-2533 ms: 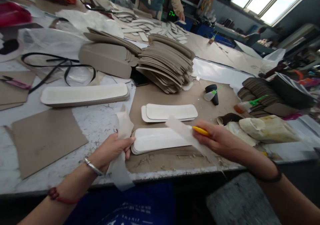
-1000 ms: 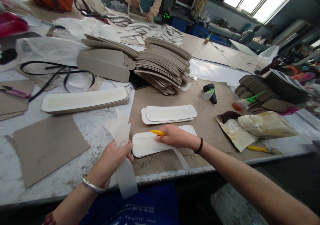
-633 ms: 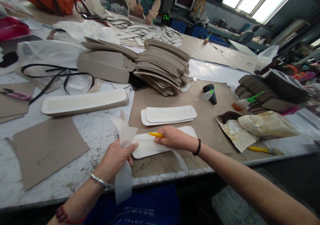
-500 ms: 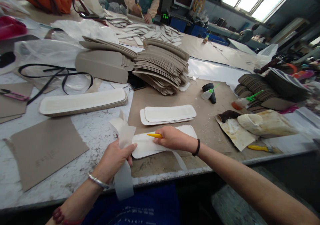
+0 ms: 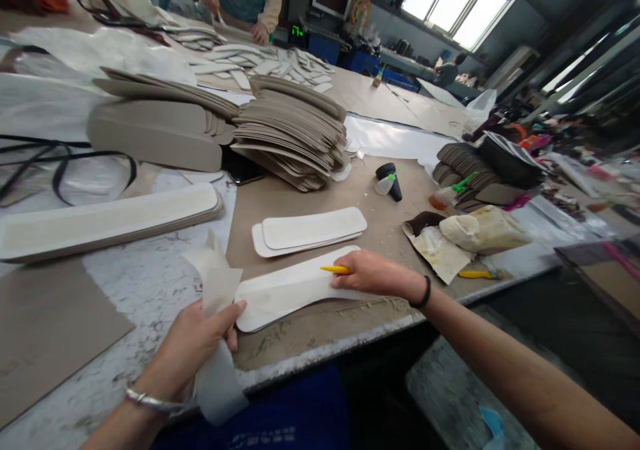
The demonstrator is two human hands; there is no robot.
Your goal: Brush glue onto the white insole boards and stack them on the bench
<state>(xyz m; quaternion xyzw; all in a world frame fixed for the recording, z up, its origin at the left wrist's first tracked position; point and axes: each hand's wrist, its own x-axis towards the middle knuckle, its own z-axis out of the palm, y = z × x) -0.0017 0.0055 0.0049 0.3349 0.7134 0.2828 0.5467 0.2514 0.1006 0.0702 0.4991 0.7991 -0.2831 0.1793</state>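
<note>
My left hand (image 5: 200, 330) is closed around a bunch of thin whitish strips (image 5: 220, 370), which hang past the table edge. Its thumb lies at the left end of a long white rounded panel (image 5: 285, 290). A pale strip seems to run along that panel toward my right hand (image 5: 375, 273). Between the right fingers is a yellow tapered stick (image 5: 335, 270), its point facing left; I cannot tell whether it is a pencil or a brush handle. The right hand rests over the panel's right end and hides it. Just behind lie two overlapping white panels (image 5: 315, 228).
A tall stack of grey-brown panels (image 5: 295, 130) stands behind, beside a flatter stack (image 5: 155, 130). Long white-topped panels (image 5: 110, 220) lie left. To the right are a stained container (image 5: 485, 230), a yellow-handled brush (image 5: 480, 274) and a small bottle (image 5: 386, 183). A co-worker (image 5: 245, 3) stands across the table.
My right hand has moved right along the panel with the yellow stick, drawing away from my left hand. The strip now covers more of the panel. The view has turned to the right.
</note>
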